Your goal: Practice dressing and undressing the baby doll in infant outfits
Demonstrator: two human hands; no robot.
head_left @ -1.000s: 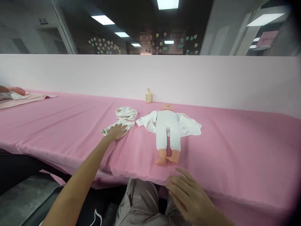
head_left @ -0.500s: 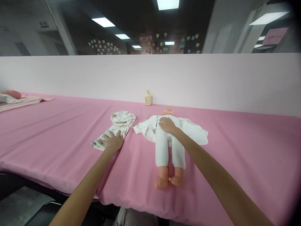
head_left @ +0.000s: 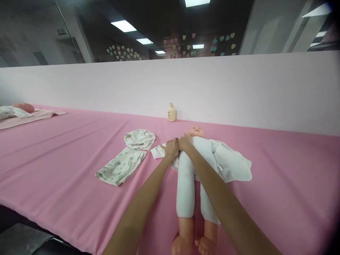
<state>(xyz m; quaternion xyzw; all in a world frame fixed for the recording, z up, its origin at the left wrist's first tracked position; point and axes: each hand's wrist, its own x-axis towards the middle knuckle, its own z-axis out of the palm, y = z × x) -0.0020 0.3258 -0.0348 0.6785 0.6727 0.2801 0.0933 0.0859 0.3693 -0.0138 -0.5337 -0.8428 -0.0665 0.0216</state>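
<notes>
Head view: a long table [head_left: 66, 170] under smooth pink cloth fills the lower frame; a pale partition wall [head_left: 239, 88] stands behind it, and dark glass with paper hearts is at the top.
Doll: the baby doll [head_left: 195, 170] lies face up at lower centre, in soft white clothes, its feet bare plastic.
Left hand: the left hand [head_left: 170, 148] rests on the doll's white sleeve; how far it closes, I cannot tell.
Right hand: the right hand [head_left: 185, 142] touches the doll's chest just beside it; its grip is unclear.
Other things: a folded printed cloth [head_left: 120, 170], a crumpled garment [head_left: 139, 139], a cream pump bottle [head_left: 171, 112] at the wall.

**Around the pink table**

A cream pump bottle [head_left: 171, 112] stands at twelve o'clock against the pale partition [head_left: 239, 88]. At ten o'clock lie a bunched printed garment [head_left: 139, 138] and a folded printed cloth [head_left: 120, 166], just beside each other on the pink tablecloth [head_left: 66, 159]
</notes>
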